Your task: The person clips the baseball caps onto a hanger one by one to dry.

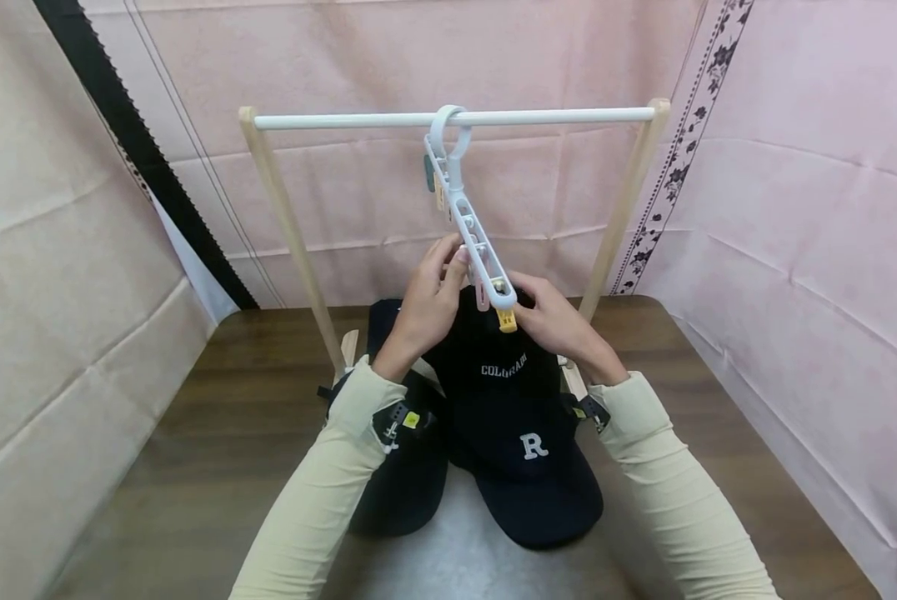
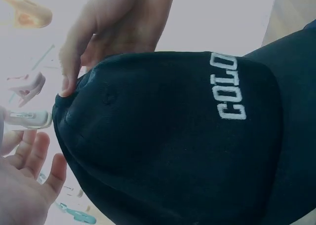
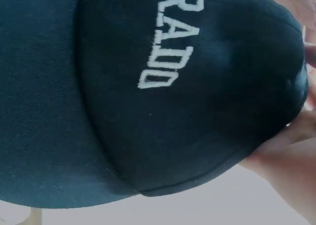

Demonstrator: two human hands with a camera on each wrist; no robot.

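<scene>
Reads COLORADO in white across a black cap (image 1: 493,346), pinched at the crown by the right hand (image 1: 557,323) just under a pale hanger (image 1: 458,198). Has the left hand (image 1: 424,300) up beside the hanger, its grip hard to tell. Shows a white R on the dark cap (image 1: 531,487) below. Leaves rail (image 1: 343,122) either way to wooden posts (image 1: 287,223), table (image 1: 193,433) past both sleeves (image 1: 313,500) to its edges.

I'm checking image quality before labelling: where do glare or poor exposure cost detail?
Head view: fairly even light, but a pale sheen on the near tabletop; left wrist: surroundings overexposed, the pink clip washed out, the cap too dark for much surface detail, though its white lettering reads clearly; right wrist: the cap dark, the right hand pale against bright glare.
</scene>
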